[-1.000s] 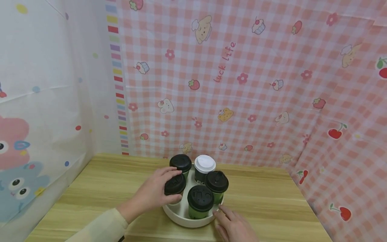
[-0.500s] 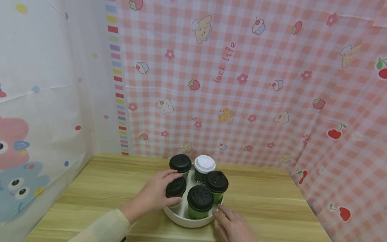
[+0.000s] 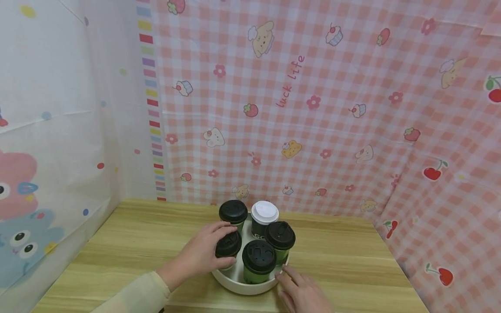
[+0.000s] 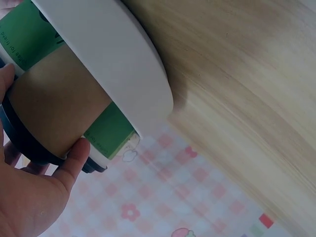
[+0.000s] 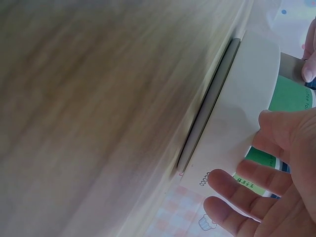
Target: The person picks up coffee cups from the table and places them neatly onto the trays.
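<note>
My left hand (image 3: 198, 252) grips a brown paper coffee cup (image 4: 57, 98) around its black lid (image 3: 229, 244), at the left side of a round white tray (image 3: 242, 288). In the left wrist view the cup stands inside the tray wall (image 4: 113, 54), whose edge hides its base. At the tray's front right rim, my right hand (image 3: 304, 290) rests with thumb and fingertips touching the wall, its fingers fairly straight. Beside the held cup stand a green cup with a black lid (image 3: 259, 257), another behind it (image 3: 281, 237), a black-lidded cup (image 3: 233, 211) and a white-lidded cup (image 3: 265, 213).
The tray sits on a wood-grain table (image 3: 156, 234). A pink checked cloth (image 3: 274, 130) hangs right behind the table's back edge. A white patterned cloth (image 3: 58, 130) closes off the left side, and cherry-printed cloth (image 3: 450, 195) the right.
The left hand and the brown cup have shifted very slightly to the right and toward the front. The right hand and the other cups stay where they were.
</note>
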Tool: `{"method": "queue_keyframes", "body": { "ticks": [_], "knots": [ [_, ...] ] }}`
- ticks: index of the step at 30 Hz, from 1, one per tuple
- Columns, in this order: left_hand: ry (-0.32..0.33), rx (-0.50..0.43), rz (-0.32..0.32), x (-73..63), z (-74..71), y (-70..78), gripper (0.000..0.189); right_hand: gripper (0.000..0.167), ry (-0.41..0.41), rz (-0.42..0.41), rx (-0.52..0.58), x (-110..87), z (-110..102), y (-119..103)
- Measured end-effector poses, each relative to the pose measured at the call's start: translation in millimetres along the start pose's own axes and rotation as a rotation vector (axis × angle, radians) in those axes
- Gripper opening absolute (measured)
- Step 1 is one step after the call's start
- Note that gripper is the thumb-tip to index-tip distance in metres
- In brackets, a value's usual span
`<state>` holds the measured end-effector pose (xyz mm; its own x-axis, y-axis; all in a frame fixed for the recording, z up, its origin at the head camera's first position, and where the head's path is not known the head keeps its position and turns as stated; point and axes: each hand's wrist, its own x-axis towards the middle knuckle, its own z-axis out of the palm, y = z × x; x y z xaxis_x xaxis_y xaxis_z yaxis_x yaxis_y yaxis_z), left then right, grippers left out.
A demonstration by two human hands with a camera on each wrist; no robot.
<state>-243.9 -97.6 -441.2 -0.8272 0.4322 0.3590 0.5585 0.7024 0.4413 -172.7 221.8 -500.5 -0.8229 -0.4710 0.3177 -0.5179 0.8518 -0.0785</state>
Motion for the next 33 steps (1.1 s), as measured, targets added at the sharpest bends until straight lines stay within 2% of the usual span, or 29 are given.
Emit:
{"method": "queue_keyframes", "body": {
  "ticks": [11,18,33],
  "knots": [
    [-0.009,-0.003,-0.018,1.4,2.6,1.4,0.072,0.039,0.03,-0.011,-0.016,-1.2,1,0],
    [-0.012,-0.006,-0.017,2.0,6.1,-0.5,0.072,0.04,0.006,0.002,0.0,-0.9,0,-1],
    [-0.017,-0.008,-0.022,3.6,13.2,-6.2,0.071,0.04,0.019,-0.002,-0.012,-1.6,2,0]
  ]
}}
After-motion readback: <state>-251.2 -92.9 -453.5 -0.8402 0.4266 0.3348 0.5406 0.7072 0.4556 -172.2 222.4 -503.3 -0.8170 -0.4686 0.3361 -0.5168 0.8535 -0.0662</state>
